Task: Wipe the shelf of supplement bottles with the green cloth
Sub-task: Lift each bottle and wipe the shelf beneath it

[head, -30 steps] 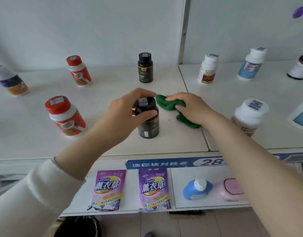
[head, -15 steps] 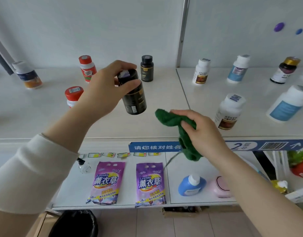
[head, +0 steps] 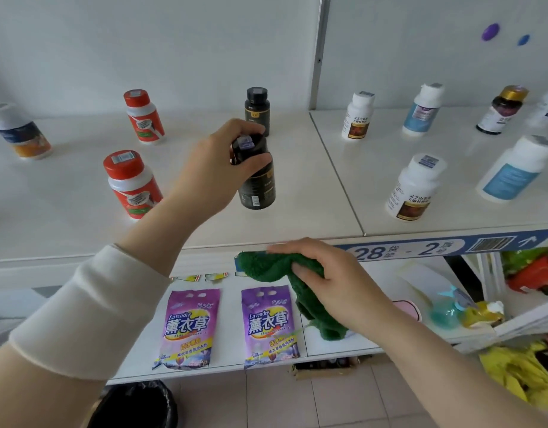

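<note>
While the left hand (head: 217, 168) curls its fingers (head: 235, 128) round the cap of a dark bottle (head: 258, 189) over the middle of the shelf (head: 297, 217), the right hand (head: 337, 282) clutches the green cloth (head: 260, 267) in a bunch at the shelf's front edge, off the surface, one tail hanging towards the lower shelf (head: 231, 329). Whether the bottle's base touches the shelf cannot be told. A grip by the cap alone risks a slip or a tilted landing that could send the bottle rolling to the edge. A careless sweep of the cloth could likewise knock over the red-capped bottle (head: 129, 183) on the left or the white bottle (head: 416, 186) on the right, both near the spot to be wiped. A second dark bottle (head: 257, 109) stands behind, near the wall. Two purple lavender pouches (head: 189, 325) lie on the lower shelf, and a black bin (head: 136, 406) sits on the floor.
</note>
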